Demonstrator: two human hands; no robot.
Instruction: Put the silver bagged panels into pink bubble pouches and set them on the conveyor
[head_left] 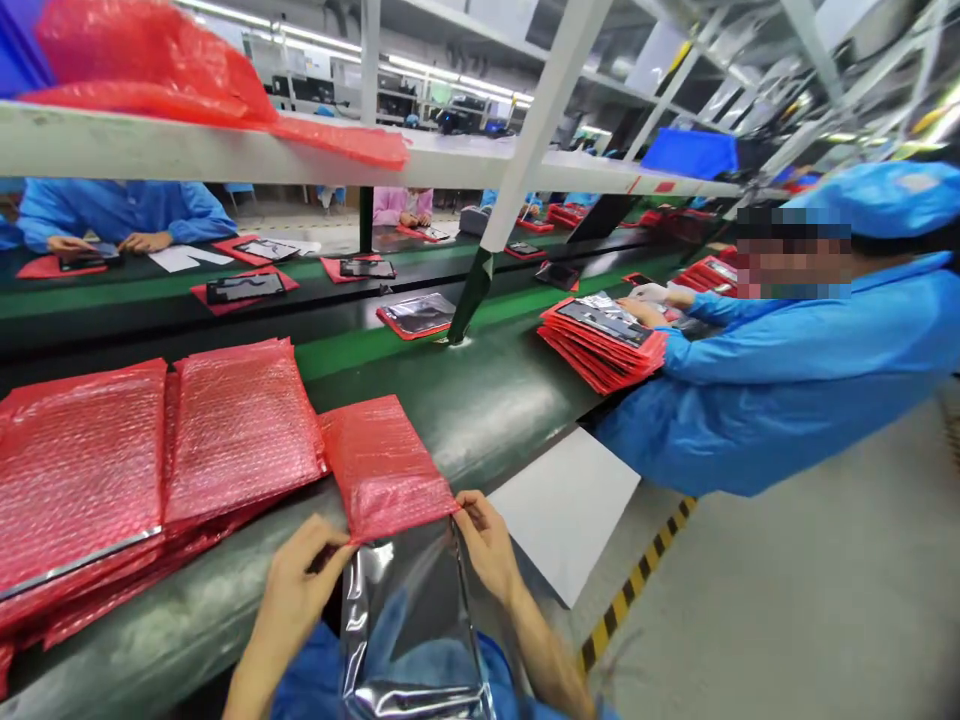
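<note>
A red bubble-wrap bag point(390, 460) lies on the green bench edge, and a shiny dark sheet in clear film point(420, 610) extends from its near edge down toward my lap. My left hand point(311, 570) pinches the bag's near left corner between thumb and fingers. At the near right corner my right hand point(484, 535) pinches the bag where it meets the dark sheet. How far the sheet reaches inside the bag cannot be told. Beside the bag on the left are stacked red bubble-wrap bags point(244, 430).
A white board point(570, 510) juts from the bench at right. Beyond it a person in blue point(810, 350) handles a stack of red bags point(600, 345). A slanted post point(517, 150) and a shelf point(315, 155) stand ahead. Flat dark parts on red bags lie along the line.
</note>
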